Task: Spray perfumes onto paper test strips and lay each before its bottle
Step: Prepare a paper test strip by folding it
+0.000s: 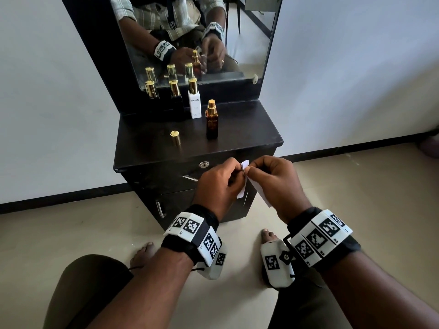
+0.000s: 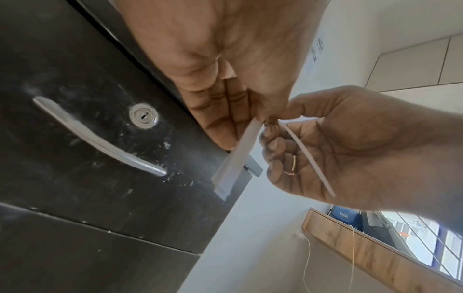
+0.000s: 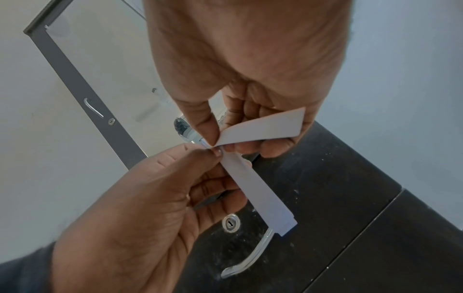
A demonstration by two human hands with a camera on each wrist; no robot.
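In front of the drawer, my left hand (image 1: 238,173) pinches a small stack of white paper strips (image 1: 241,193) by the top end. My right hand (image 1: 249,170) pinches the top of one strip (image 1: 262,194) that bends away from the stack. The left wrist view shows the stack (image 2: 235,158) hanging straight and the single strip (image 2: 310,158) edge-on across my right palm. In the right wrist view the single strip (image 3: 263,128) curls under my right fingers above the stack (image 3: 260,196). An uncapped amber bottle (image 1: 212,122) stands on the black dresser top (image 1: 147,148), its gold cap (image 1: 175,137) to the left.
A white bottle (image 1: 194,102) and two dark gold-capped bottles (image 1: 175,96) (image 1: 152,91) line the back under the mirror (image 1: 202,32). The drawer has a lock (image 1: 203,164) and a metal handle (image 2: 95,136). My bare feet rest on the tiled floor (image 1: 71,233).
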